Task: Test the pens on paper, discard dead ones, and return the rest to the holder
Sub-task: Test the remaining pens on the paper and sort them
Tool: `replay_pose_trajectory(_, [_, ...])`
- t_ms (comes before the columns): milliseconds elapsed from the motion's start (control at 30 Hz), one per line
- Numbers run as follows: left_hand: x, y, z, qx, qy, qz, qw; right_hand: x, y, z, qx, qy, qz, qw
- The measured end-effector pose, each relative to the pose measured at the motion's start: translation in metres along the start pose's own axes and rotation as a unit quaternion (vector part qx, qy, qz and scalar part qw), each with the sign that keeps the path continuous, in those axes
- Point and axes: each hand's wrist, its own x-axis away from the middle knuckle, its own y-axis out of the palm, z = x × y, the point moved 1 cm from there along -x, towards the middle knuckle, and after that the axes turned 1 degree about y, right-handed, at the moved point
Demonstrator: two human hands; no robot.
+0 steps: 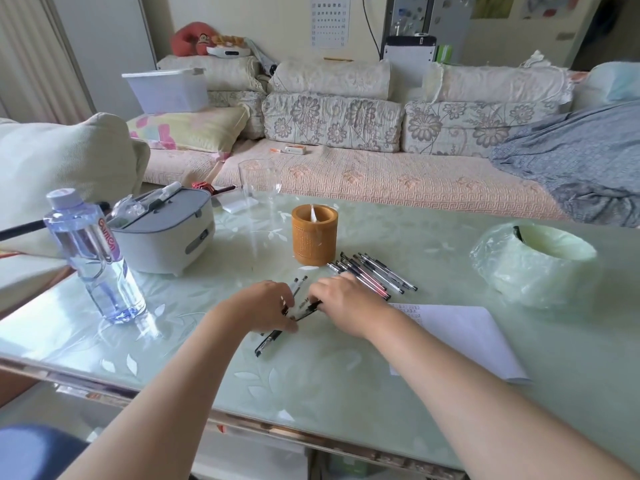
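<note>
a bunch (304, 304) of pens sits between the two hands, mid-table and toward the near edge. the left hand (268, 306) is palm down with its fingers curled round the left side of the bunch. the right hand (341, 301) is also palm down, fingers bent inward, and pinches the right side of the bunch. its fingertips are hidden. barrels in the bunch are slim, part clear and part black.

one pen (266, 344), black and clear, lies on the table (311, 382) and points at the near edge. its far end is under the left hand.

a pile (375, 275) of slim clear pens with black caps lies side by side just right of the holder (314, 239). the holder is an upright orange-brown cylinder with a woven texture, beyond the hands.

the paper (467, 337) is a flat white sheet beside the right forearm, toward the right edge.

the table top is glossy glass over a pale green leaf pattern.

a clear plastic bottle (93, 258) stands near the left edge. a grey rounded box (169, 233) stands behind it. a translucent film roll (533, 265) lies near the right edge.
</note>
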Motion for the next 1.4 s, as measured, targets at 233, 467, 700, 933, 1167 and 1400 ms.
replay_pose_trajectory(233, [0.008,-0.006,0.036,0.068,0.059,0.078,0.993,0.032,-0.033,0.007,-0.090,0.078,0.037,0.992])
replay_pose_trajectory(467, [0.003,0.002,0.076,0.109,0.129,0.111,0.979,0.076,-0.052,0.016,-0.074,0.145,0.034,0.986])
replay_pose_trajectory(700, [-0.004,0.017,0.109,0.154,0.175,0.134,0.963,0.102,-0.050,0.042,-0.133,0.178,0.017,0.975])
replay_pose_trajectory(933, [-0.025,0.030,0.122,0.186,0.180,0.109,0.960,0.108,-0.048,0.056,-0.056,0.193,0.024,0.979])
replay_pose_trajectory(1167, [-0.041,0.033,0.123,0.179,0.179,0.094,0.963,0.110,-0.046,0.064,-0.036,0.204,0.033,0.978])
replay_pose_trajectory(1400, [-0.052,0.042,0.123,0.119,0.169,0.075,0.976,0.116,-0.031,0.076,-0.175,0.258,-0.031,0.950])
